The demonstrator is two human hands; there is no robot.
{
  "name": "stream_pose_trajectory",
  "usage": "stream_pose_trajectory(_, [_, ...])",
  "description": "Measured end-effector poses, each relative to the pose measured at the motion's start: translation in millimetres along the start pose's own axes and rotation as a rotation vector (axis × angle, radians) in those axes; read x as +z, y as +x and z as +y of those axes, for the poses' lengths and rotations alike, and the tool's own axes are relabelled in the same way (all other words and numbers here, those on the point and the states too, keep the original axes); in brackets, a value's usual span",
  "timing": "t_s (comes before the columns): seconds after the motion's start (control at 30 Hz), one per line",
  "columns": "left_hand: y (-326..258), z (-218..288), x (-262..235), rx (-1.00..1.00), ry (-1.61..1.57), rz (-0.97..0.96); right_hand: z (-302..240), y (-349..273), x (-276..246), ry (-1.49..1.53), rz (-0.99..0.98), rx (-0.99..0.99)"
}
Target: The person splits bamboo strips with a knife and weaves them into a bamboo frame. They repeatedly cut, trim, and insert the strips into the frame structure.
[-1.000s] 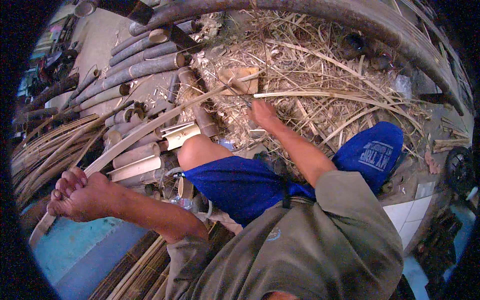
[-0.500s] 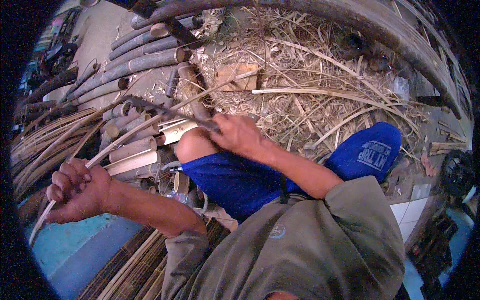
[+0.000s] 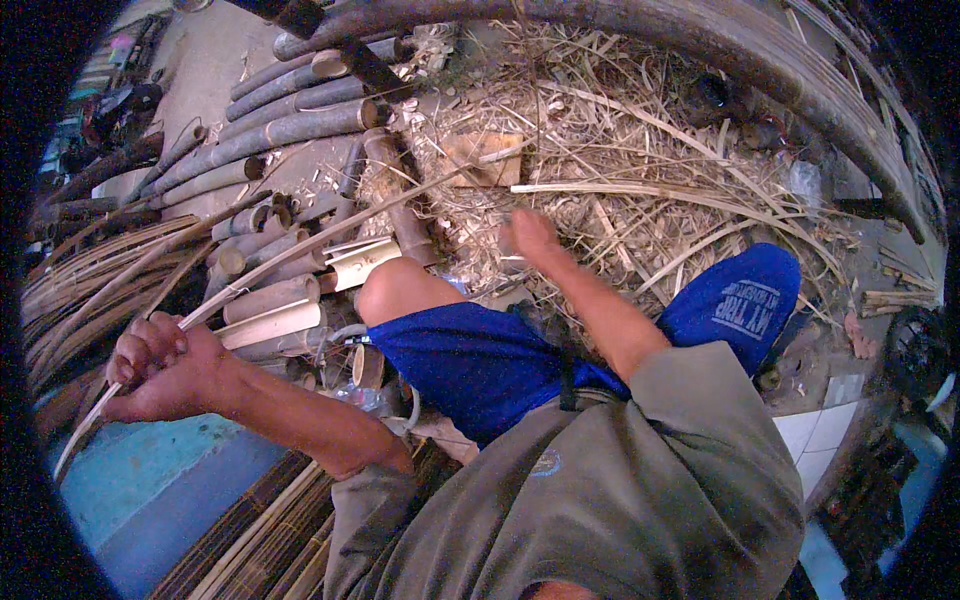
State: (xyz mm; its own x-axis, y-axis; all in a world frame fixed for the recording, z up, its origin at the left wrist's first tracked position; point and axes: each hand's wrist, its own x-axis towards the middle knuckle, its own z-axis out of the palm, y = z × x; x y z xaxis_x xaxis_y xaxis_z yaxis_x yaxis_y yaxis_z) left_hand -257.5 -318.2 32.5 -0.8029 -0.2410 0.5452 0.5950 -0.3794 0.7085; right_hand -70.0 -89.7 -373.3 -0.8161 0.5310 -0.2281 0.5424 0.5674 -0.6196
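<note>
Grips a long pale bamboo strip (image 3: 290, 258) in the left hand (image 3: 170, 372), with fingers curled tightly around it between eight and nine o'clock. Has a short length poking out beyond the fist toward eight, and the rest slanting up past ten to twelve o'clock, over a squarish wooden block (image 3: 478, 165). Has the right hand (image 3: 534, 240) well apart from the left, just off centre toward one o'clock, near the block; cannot tell, through the blur, about anything in its grasp.

Has hollow bamboo tubes (image 3: 310, 122) piled between ten and eleven o'clock, with round ends showing; cannot tell about their insides. Includes split bamboo halves (image 3: 275, 325) at nine o'clock, like shallow troughs with pale inner faces. Has a short bamboo section (image 3: 368, 370) toward eight o'clock, just beside some crumpled clear plastic (image 3: 372, 400), and more clear plastic (image 3: 805, 180) between two and three; cannot make out contents in any of these. Has loose shavings (image 3: 640, 150) heaped between one and two o'clock, below a thick dark pole (image 3: 690, 30), and bundled strips (image 3: 110, 290) at nine, above the left hand.
</note>
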Motion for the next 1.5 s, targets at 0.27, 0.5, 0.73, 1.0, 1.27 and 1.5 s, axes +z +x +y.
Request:
stream_pose_trajectory(0.27, [-3.4, -5.5, 7.7, -0.043, -0.058, -0.052, 35.2, -6.2, -3.4, -0.134, -0.003, 0.106])
stream_pose_trajectory(0.5, [-10.5, 7.3, 6.7, -0.167, -0.248, -0.122, 31.3, -15.4, -32.0, -0.091, -0.098, 0.027])
stream_pose_trajectory(0.73, [-45.3, 13.7, 30.6, -0.136, -0.235, -0.106, -71.5, -37.7, -76.2, 0.106, 0.031, -0.116])
stream_pose_trajectory(1.0, [-88.7, 22.9, 59.1, 0.063, -0.016, -0.16, -229.5, -121.6, -177.1, 0.409, 0.198, -0.609])
stream_pose_trajectory(1.27, [-74.0, 22.6, 53.9, 0.061, 0.014, -0.062, -181.8, -93.9, -120.3, 0.257, 0.178, -0.38])
stream_pose_trajectory(1.5, [-73.5, 22.8, 43.7, 0.08, 0.028, -0.031, -182.9, -96.2, -123.0, 0.236, 0.133, -0.433])
